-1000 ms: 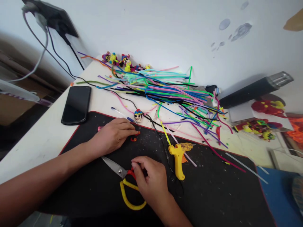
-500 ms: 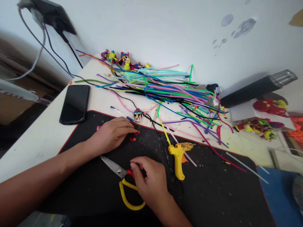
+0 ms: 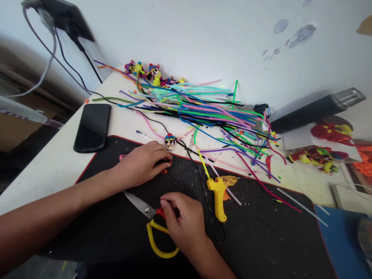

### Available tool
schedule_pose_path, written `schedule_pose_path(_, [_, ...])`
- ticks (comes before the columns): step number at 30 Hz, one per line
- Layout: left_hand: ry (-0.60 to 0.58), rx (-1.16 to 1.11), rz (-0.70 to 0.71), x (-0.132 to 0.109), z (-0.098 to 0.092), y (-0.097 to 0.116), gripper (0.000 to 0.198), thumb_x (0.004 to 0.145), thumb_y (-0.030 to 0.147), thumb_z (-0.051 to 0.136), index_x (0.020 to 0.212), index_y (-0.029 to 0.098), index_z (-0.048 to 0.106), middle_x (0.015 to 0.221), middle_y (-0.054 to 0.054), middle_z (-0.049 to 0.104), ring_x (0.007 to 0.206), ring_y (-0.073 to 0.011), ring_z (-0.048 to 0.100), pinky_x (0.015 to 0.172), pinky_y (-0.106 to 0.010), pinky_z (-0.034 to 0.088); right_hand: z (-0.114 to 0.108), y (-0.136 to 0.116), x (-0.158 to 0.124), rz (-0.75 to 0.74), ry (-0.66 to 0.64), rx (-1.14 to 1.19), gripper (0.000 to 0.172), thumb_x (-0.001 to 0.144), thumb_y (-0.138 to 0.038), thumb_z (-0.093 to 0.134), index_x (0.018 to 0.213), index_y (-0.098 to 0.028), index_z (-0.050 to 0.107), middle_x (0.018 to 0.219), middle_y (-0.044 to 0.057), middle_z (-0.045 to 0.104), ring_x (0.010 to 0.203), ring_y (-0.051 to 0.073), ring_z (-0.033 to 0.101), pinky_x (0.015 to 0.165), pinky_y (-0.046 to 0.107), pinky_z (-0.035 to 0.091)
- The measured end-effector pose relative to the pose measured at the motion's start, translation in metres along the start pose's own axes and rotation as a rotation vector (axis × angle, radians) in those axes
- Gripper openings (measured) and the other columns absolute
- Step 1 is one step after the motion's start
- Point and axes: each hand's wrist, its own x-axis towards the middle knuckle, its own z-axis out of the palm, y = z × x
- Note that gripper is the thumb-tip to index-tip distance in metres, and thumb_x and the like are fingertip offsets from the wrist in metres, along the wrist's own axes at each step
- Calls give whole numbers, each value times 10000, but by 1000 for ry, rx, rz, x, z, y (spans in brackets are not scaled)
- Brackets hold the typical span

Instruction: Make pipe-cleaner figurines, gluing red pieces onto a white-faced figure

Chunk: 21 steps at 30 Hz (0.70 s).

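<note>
My left hand [image 3: 143, 164] lies on the black mat, thumb and fingers closing around a small red-and-orange curl [image 3: 170, 163]. A second red piece [image 3: 164, 171] shows just beneath the thumb. Directly behind the fingertips is a small doll head [image 3: 169, 142] with a blue, red and yellow top. My right hand [image 3: 186, 221] is curled, its thumb pressed to the forefinger; whatever is in that pinch is too small or hidden to see. It partly covers the red and yellow handles of the scissors [image 3: 139, 203], whose blades point toward my left wrist.
A yellow glue gun [image 3: 219, 195] lies right of my right hand, its black cord running backward. Many coloured pipe cleaners [image 3: 203, 108] are heaped behind the mat, with small dolls [image 3: 154, 73] by the wall. A phone [image 3: 92, 128] lies left; a dark flask [image 3: 314, 110] lies right.
My left hand has shifted slightly right and its fingers have come down over the small red curls. My right hand and the scissors stay put.
</note>
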Motion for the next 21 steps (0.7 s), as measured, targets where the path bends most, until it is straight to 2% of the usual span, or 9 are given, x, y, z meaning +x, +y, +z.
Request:
schedule_pose_path(7, [-41,45,27,10,0,4,60,990,225,649,984,197,702,982,-70,712,930,-261,640,860,-389,515,-1,0,0,1,4,14,162,1019,-214,605,984,-215,763,840,24,811,682,152,741,674,233,539])
schedule_pose_path(13, [-106,21,66,9,-6,-1,85,967,142,643,962,205,700,1020,-64,707,986,-256,656,878,-360,513,0,0,1,10,-5,5,178,1026,-220,591,987,-210,765,837,31,808,678,151,727,678,235,532])
schedule_pose_path(18, [-93,-93,41,1,-7,-6,93,983,193,640,988,220,729,1043,-57,694,985,-237,677,871,-337,532,-1,0,1,16,-6,0,185,1027,-230,586,987,-215,766,820,27,800,662,146,717,661,231,525])
schedule_pose_path(21, [-82,-128,25,-2,-6,-8,171,1031,253,590,1009,223,757,1060,-68,710,991,-234,688,885,-341,546,-1,0,1,7,0,0,183,1026,-229,587,984,-211,765,810,29,795,666,148,719,662,229,522])
